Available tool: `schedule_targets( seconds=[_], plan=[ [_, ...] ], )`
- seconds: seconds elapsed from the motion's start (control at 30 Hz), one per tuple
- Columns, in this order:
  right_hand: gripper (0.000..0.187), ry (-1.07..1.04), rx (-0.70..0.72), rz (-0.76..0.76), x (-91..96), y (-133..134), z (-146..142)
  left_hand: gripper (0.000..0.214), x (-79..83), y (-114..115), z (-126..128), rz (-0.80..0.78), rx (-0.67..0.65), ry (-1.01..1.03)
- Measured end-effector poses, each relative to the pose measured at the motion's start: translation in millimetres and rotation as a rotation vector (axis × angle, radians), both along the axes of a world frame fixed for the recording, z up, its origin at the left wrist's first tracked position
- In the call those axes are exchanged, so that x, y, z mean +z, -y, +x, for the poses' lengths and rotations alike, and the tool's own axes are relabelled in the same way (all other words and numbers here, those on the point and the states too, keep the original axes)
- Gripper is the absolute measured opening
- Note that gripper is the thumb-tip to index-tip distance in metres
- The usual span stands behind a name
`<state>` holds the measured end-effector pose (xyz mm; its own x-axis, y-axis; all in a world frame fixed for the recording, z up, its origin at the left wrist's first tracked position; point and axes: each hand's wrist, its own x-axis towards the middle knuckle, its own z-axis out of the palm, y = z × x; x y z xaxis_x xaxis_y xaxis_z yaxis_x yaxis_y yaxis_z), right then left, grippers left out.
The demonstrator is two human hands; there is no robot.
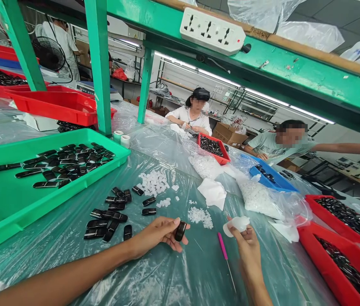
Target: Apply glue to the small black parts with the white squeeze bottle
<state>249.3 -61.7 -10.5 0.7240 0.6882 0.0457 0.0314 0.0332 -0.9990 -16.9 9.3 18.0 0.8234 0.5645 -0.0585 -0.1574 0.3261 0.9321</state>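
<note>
My left hand (pixel 159 234) pinches a small glossy black part (pixel 180 230) between thumb and fingers, low over the plastic-covered table. My right hand (pixel 247 243) is closed on a white cloth wad (pixel 237 223), just right of the black part. A pink-handled pick tool (pixel 222 246) lies on the table between my hands. Several more black parts (pixel 110 214) lie loose to the left of my left hand. Small white plastic pieces (pixel 200 216) sit in a little heap just beyond my hands.
A green tray (pixel 4 204) with black parts is at left, with red trays (pixel 55 106) behind it. Red trays (pixel 336 272) of black parts stand at right. Bags of white pieces (pixel 258 197) and a blue tray (pixel 271 176) lie ahead. Two people sit across the table.
</note>
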Motion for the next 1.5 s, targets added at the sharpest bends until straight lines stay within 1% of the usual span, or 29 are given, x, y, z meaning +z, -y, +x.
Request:
schedule_targets(
  seconds=[0.17,0.27,0.33,0.4,0.47,0.5,0.53,0.57,0.6,0.67,0.7,0.73,0.77,0.83,0.97,1.03,1.13,1.2,1.27,1.33,1.43,1.5],
  plan=[
    [0.045,0.088,-0.033,-0.107,-16.4,-3.4,29.6,0.054,0.0,0.0,-1.3,-0.047,0.012,0.018],
    [0.044,0.17,-0.055,-0.15,-18.9,-3.0,33.9,0.055,-0.7,0.6,-1.1,-0.047,0.02,0.014],
    [0.052,0.251,-0.119,-0.135,-12.5,0.0,26.5,0.052,-1.9,1.9,-1.2,-0.026,0.01,-0.003],
    [0.065,0.352,-0.219,-0.085,-0.1,5.4,10.6,0.047,-4.7,3.7,-1.3,0.008,-0.035,-0.027],
    [0.065,0.467,-0.325,-0.031,15.3,11.2,-10.7,0.044,-9.1,5.5,-0.8,0.033,-0.1,-0.041],
    [0.058,0.559,-0.375,0.008,22.7,13.3,-22.0,0.043,-11.6,6.2,-0.3,0.037,-0.132,-0.04],
    [0.048,0.591,-0.354,0.031,29.2,14.0,-32.9,0.043,-14.1,7.0,0.3,0.035,-0.16,-0.036],
    [0.038,0.592,-0.258,0.022,34.5,13.1,-43.1,0.044,-16.4,7.7,1.0,0.028,-0.183,-0.03],
    [0.03,0.578,-0.104,-0.004,38.3,10.2,-52.4,0.045,-18.3,8.4,1.7,0.021,-0.199,-0.024],
    [0.024,0.575,0.241,-0.071,41.4,-1.7,-67.9,0.047,-20.4,10.0,2.7,0.013,-0.222,-0.018],
    [0.023,0.604,0.378,-0.092,40.8,-10.4,-74.1,0.047,-20.6,11.0,3.1,0.014,-0.229,-0.017],
    [0.023,0.683,0.477,-0.087,39.0,-20.3,-79.4,0.048,-20.5,11.9,3.2,0.016,-0.236,-0.016],
    [0.023,0.724,0.526,-0.074,36.4,-31.1,-84.0,0.048,-20.1,12.9,3.2,0.019,-0.244,-0.013],
    [0.02,0.774,0.547,-0.049,29.4,-53.0,-91.4,0.048,-19.1,14.5,3.0,0.017,-0.25,-0.007],
    [0.023,0.84,0.543,-0.016,14.7,-88.6,-101.4,0.049,-18.5,15.3,1.8,0.017,-0.254,0.003],
    [0.021,0.858,0.543,-0.016,8.3,-100.3,-104.6,0.049,-18.7,14.8,1.1,0.026,-0.262,0.007],
    [0.012,0.855,0.541,-0.037,0.8,-111.8,-105.7,0.05,-18.5,14.2,0.3,0.035,-0.259,0.009],
    [0.014,0.827,0.528,-0.047,-1.1,-115.1,-103.9,0.05,-18.1,13.9,0.4,0.041,-0.244,0.011],
    [0.019,0.775,0.503,-0.046,1.0,-113.0,-100.7,0.05,-17.5,13.2,0.6,0.064,-0.21,0.007],
    [0.026,0.699,0.478,-0.036,7.5,-103.6,-97.4,0.049,-16.6,12.0,0.8,0.096,-0.167,-0.001],
    [0.036,0.57,0.47,-0.029,20.6,-75.1,-94.2,0.049,-15.0,9.8,0.9,0.134,-0.113,-0.007],
    [0.035,0.503,0.488,-0.035,26.6,-50.5,-93.8,0.05,-14.1,8.8,1.1,0.154,-0.086,-0.008]
  ],
)
